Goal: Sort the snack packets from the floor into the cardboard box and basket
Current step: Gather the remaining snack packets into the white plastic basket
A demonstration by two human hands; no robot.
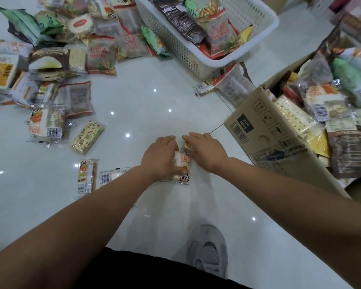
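My left hand grips the panda-marked packet, my right hand curls over a cracker packet, with the cardboard box labelled "200" just right.

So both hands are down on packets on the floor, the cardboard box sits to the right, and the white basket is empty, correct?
Not quite: the white basket is not empty. The head view shows several packets in it, a dark brown packet among them. The rest holds: the left hand and right hand are on packets on the floor, and the cardboard box sits to the right.
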